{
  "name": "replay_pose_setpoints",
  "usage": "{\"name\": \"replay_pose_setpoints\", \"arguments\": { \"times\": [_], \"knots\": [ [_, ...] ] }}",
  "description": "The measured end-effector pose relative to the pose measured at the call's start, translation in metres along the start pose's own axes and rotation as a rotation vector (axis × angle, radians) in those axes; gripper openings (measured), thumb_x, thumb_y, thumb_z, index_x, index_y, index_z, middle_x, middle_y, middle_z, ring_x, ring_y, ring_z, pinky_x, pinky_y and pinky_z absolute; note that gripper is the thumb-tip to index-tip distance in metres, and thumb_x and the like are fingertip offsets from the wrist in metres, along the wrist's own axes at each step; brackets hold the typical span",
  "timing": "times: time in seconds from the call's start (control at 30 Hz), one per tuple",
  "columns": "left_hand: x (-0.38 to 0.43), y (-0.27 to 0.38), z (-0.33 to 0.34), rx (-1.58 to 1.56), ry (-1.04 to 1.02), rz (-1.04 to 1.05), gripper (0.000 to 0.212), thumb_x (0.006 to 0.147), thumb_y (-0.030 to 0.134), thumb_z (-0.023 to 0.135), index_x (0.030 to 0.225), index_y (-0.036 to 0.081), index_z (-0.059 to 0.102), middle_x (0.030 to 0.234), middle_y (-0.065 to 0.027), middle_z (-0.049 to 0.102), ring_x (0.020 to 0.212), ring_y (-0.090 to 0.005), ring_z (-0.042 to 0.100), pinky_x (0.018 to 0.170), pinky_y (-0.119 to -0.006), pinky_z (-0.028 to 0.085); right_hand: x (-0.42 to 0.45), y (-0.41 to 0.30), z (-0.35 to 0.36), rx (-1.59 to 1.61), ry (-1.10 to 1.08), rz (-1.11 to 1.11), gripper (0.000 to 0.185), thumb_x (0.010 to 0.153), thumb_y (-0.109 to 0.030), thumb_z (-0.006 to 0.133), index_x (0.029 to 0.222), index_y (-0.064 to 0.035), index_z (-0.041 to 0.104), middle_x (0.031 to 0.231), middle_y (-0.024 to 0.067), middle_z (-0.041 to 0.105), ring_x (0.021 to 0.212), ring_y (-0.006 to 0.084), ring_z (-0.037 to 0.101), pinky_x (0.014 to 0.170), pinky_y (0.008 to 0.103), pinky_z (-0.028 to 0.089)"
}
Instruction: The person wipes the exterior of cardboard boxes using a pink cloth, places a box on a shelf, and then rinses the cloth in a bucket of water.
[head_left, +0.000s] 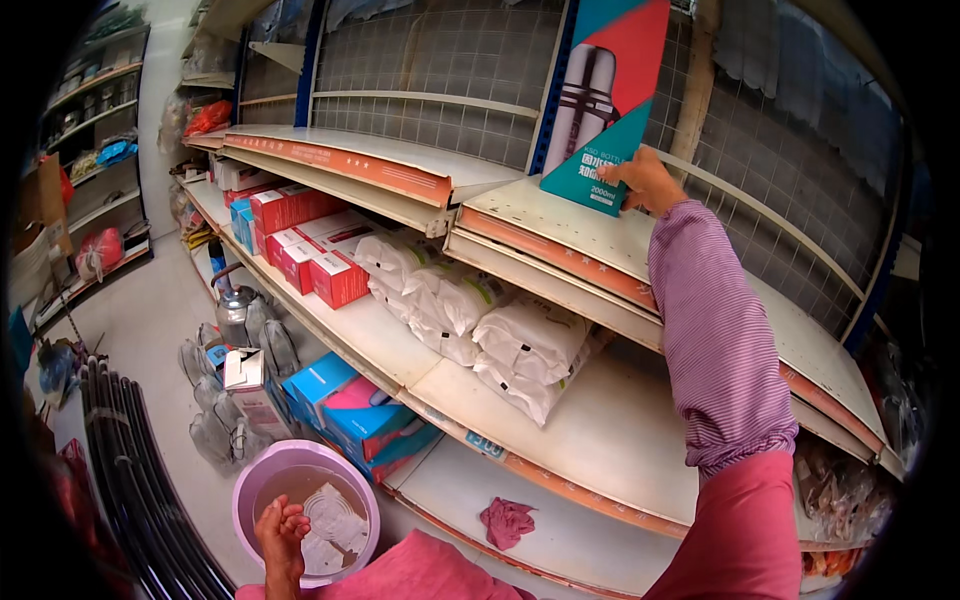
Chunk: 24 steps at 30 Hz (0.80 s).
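Note:
My right hand (651, 181) grips the right edge of a tall teal and red cardboard box (604, 112) near its base. The box has a picture of a vacuum flask and bears writing. It stands upright at the upper shelf board (517, 201). Low at the left, my left hand (281, 525) is over the near side of a pink-purple plastic basin (244, 487). Its fingers are loosely curled, and nothing shows in them. Murky water (285, 480) fills part of the basin. On the bottom shelf lies a crumpled pink cloth (508, 523).
White plastic-wrapped packs (457, 300) and red boxes (330, 274) occupy the middle shelf. Blue boxes (352, 412), a metal kettle (236, 311) and grey bagged items (225, 420) crowd the floor beside the basin. Long black tubes (135, 465) lie at the left. Wire mesh (435, 60) backs the shelving.

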<state>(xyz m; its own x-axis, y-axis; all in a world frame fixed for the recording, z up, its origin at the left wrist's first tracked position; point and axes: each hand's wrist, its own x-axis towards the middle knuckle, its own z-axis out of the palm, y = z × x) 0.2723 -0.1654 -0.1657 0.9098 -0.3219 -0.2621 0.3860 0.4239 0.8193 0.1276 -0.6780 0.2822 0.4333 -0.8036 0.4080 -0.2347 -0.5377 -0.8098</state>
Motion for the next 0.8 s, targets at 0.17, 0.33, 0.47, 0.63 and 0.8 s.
{"name": "replay_pose_setpoints", "arguments": {
  "times": [0.17,0.33,0.47,0.63,0.8],
  "knots": [
    [0.001,-0.001,-0.002,0.007,-0.007,0.005,0.033,0.092,0.033,0.057,0.108,0.004,0.056,0.081,-0.0062,0.065,0.062,-0.0144,0.061,0.055,-0.026,0.049,-0.002,0.005,0.000,-0.044,-0.041,-0.039,0.054,0.079,-0.012,0.074,0.124,0.0012,0.047,0.121,0.0222,0.056,0.110,0.0419,0.056,0.083,0.0686,0.043],
    [-0.001,0.001,-0.004,0.007,0.003,-0.006,0.032,0.092,0.033,0.057,0.108,0.005,0.056,0.081,-0.0050,0.065,0.062,-0.0143,0.062,0.054,-0.026,0.049,-0.001,0.010,0.005,-0.127,0.036,0.031,0.053,0.076,-0.016,0.077,0.118,0.0049,0.052,0.116,0.0206,0.059,0.105,0.0353,0.060,0.079,0.0528,0.051],
    [-0.003,0.003,-0.007,0.003,0.001,0.013,0.033,0.092,0.033,0.058,0.108,0.004,0.056,0.082,-0.0061,0.065,0.064,-0.0141,0.062,0.055,-0.025,0.050,-0.025,-0.010,-0.003,-0.353,0.228,-0.073,0.047,0.078,-0.015,0.074,0.113,0.0091,0.056,0.102,0.0179,0.066,0.090,0.0273,0.065,0.073,0.0376,0.052],
    [-0.003,0.001,0.000,0.014,-0.004,0.002,0.034,0.091,0.033,0.058,0.109,0.004,0.056,0.085,-0.0066,0.065,0.067,-0.0141,0.062,0.058,-0.026,0.050,-0.073,-0.023,-0.015,0.123,0.329,-0.616,0.037,0.083,-0.014,0.069,0.109,0.0098,0.060,0.092,0.0144,0.068,0.078,0.0190,0.066,0.070,0.0272,0.051],
    [-0.003,0.005,-0.003,0.021,0.011,0.010,0.037,0.092,0.033,0.057,0.114,0.003,0.055,0.089,-0.0061,0.066,0.071,-0.0138,0.063,0.063,-0.027,0.050,-0.246,0.002,0.033,0.205,-0.123,-0.670,0.025,0.086,-0.005,0.061,0.107,0.0088,0.061,0.092,0.0132,0.068,0.078,0.0167,0.067,0.066,0.0268,0.054]
  ]
}}
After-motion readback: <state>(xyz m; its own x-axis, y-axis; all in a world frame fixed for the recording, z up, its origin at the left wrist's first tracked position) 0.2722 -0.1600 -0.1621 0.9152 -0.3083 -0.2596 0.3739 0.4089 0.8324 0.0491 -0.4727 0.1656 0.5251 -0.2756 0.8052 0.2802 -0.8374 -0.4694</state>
